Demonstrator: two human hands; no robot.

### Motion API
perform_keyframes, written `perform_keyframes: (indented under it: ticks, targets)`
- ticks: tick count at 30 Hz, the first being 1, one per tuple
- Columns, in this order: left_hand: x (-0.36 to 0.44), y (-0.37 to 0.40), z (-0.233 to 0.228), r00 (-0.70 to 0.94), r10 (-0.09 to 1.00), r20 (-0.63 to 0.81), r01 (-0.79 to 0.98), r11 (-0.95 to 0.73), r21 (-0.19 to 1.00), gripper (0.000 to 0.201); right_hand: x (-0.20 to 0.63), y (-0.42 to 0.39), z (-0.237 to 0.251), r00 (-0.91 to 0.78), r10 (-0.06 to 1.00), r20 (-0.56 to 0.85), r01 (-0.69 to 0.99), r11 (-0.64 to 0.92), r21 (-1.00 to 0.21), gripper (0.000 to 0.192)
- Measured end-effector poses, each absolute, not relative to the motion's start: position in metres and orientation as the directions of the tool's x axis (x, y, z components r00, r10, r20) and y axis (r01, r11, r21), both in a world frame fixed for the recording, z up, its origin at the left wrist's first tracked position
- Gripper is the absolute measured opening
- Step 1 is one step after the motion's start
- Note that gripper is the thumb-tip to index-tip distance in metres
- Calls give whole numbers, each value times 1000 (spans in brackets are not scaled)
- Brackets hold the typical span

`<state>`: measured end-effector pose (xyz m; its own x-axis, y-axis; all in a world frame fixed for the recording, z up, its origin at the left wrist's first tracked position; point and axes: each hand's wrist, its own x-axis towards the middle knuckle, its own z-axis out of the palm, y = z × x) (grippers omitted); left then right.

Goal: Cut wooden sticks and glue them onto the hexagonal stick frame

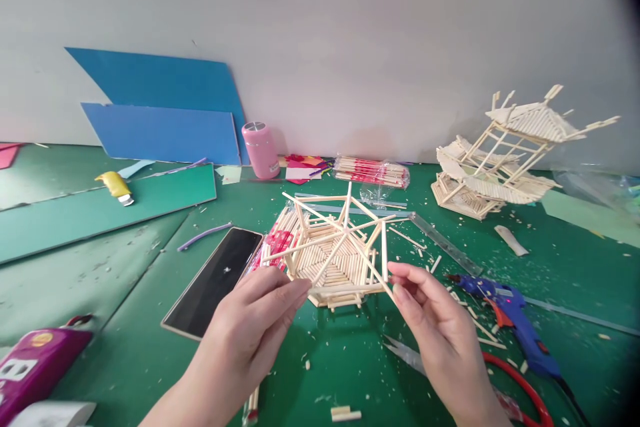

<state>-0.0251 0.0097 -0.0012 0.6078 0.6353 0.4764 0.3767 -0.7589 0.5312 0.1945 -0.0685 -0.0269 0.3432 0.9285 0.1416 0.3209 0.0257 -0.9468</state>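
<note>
A hexagonal frame of thin wooden sticks (334, 255) stands on the green mat (150, 320), with slanted sticks meeting at a peak above it. My left hand (255, 320) touches its near left edge with the fingertips. My right hand (431, 320) pinches one slanted stick (376, 273) at the frame's near right corner between thumb and forefinger.
A phone (215, 279) lies left of the frame. A blue glue gun (510, 317) and red-handled scissors (515, 383) lie to the right. A finished stick pavilion (505, 153) stands far right. A pink bottle (260, 150), packs of sticks (373, 172), blue boards (165, 113) and a ruler (445, 245) sit behind.
</note>
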Motion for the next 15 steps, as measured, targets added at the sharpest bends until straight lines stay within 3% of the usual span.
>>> perform_keyframes:
  ticks: [15]
  targets:
    - [-24, 13, -2, 608, 680, 410, 397, -707, 585, 24, 194, -70, -27, 360, 928, 94, 278, -10, -961, 20]
